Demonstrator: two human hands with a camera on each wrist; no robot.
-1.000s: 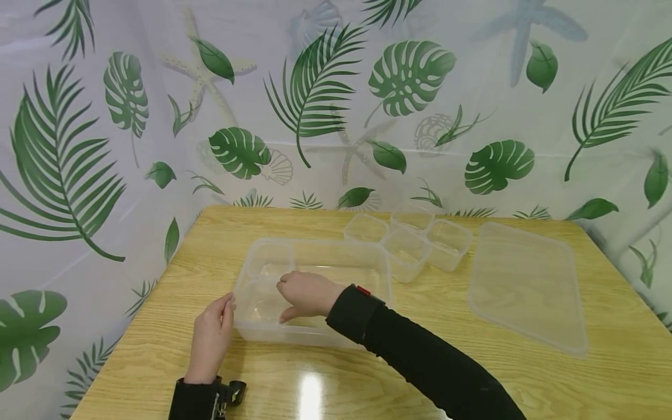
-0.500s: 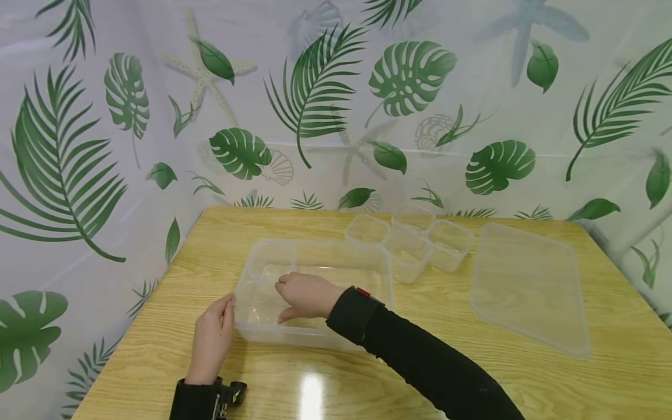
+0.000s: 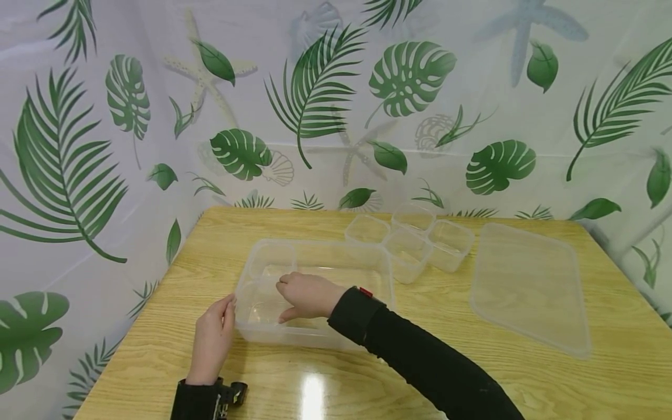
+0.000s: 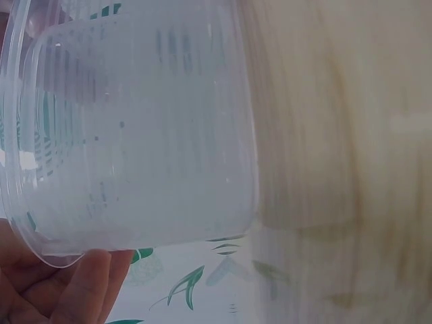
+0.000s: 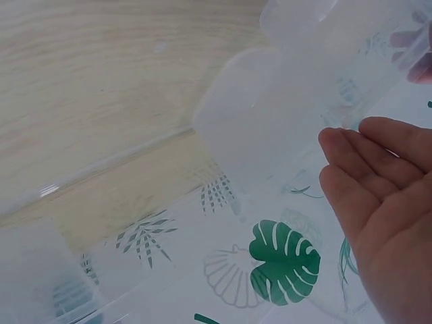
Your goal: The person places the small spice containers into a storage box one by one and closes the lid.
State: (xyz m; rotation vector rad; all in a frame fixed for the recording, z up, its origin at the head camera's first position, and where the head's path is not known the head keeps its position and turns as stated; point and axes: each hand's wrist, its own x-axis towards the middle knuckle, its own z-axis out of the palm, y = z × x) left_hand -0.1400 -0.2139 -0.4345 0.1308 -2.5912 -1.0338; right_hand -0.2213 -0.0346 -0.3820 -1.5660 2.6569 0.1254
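Note:
A large clear plastic storage box (image 3: 325, 339) stands on the wooden table. My left hand (image 3: 212, 335) pinches its rim at the left side; in the left wrist view the fingers (image 4: 88, 287) curl at the rim beside the see-through wall (image 4: 155, 142). Inside, along the left end, sit two small clear containers, one at the back (image 3: 272, 256) and one nearer (image 3: 261, 306). My right hand (image 3: 310, 296) reaches into the box over the nearer one. In the right wrist view its fingers (image 5: 347, 145) are extended, palm showing, with nothing between them and the thumb.
Several small clear containers (image 3: 406, 256) stand grouped behind the box's right end. A flat, translucent lid (image 3: 530, 286) lies on the table (image 3: 430, 326) at the right. A leaf-patterned curtain (image 3: 325, 105) closes off the back and left sides.

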